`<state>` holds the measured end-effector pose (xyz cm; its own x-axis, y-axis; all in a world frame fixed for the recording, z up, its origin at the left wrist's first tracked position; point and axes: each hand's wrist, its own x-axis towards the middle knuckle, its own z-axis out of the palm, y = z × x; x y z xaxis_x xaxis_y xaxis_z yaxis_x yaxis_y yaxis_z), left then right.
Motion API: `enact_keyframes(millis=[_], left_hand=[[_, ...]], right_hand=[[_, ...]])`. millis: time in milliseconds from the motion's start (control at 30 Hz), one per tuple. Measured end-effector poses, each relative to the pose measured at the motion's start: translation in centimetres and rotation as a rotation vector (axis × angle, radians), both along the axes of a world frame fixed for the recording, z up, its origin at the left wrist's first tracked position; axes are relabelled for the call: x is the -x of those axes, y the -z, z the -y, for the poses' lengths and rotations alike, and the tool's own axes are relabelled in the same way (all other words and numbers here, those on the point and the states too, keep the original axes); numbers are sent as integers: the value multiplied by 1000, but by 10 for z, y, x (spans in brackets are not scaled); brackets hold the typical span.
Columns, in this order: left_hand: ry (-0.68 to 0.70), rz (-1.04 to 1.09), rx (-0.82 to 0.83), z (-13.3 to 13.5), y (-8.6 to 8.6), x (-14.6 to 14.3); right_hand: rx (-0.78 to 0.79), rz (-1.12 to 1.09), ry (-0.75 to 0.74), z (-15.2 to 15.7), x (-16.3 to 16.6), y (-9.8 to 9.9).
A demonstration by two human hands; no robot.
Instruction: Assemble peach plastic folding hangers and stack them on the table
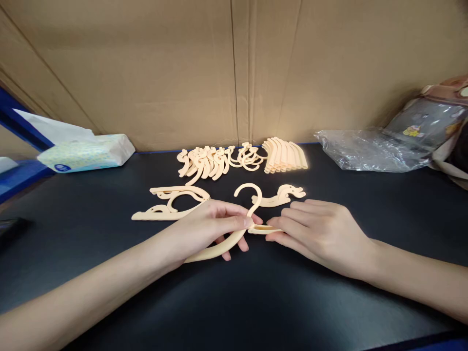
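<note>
My left hand [223, 224] is closed round a cream plastic hanger [215, 251], thumb pressed at the joint below its hook [252, 192]. One curved arm of the hanger runs down-left under my left wrist. My right hand [314, 229] pinches the outer end of a second arm piece [259, 229], whose inner end meets that joint; whether the two are locked together I cannot tell. Behind my left hand lie folded hangers [157, 214] with their hooks. Beyond my right fingers rest loose arm pieces [274, 199] with wavy ends.
At the back are piles of wavy-ended arm pieces [204, 163], loose hooks [249, 157] and smooth curved arms [285, 155]. A tissue pack [87, 153] stands back left, a clear plastic bag [369, 151] back right. Cardboard [164, 73] walls off the black table [234, 312].
</note>
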<state>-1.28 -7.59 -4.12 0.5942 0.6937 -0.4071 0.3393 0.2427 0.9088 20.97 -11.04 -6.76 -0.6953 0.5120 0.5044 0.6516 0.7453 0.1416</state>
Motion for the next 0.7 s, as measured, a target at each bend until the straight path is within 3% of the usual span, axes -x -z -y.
enact_keyframes(millis=[300, 700], left_hand=[[-33, 16, -3, 1, 2, -1], [-118, 80, 78, 2, 2, -1]], right_hand=[[-45, -11, -45, 1, 0, 3], [11, -7, -47, 4, 2, 0]])
